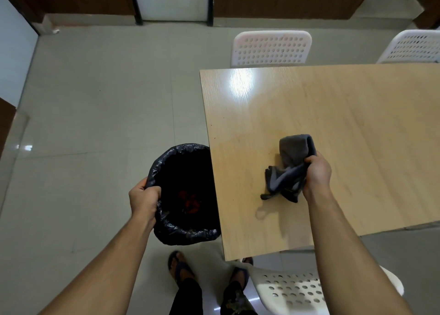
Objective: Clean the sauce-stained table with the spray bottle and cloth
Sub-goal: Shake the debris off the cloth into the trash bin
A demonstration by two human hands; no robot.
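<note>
One grey cloth [291, 169] bunched on counter [357, 114], centre-right of frame, long axis running upper right to lower left. Right hand [317, 171] clamped on cloth. Left hand [144, 199] gripping rim of one black-lined bin [183, 195]. Three white chairs.

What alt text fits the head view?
A person's right hand grips a bunched grey cloth on a light wooden table, while the left hand holds the rim of a black-bagged bin beside the table edge. White perforated chairs stand around.
</note>
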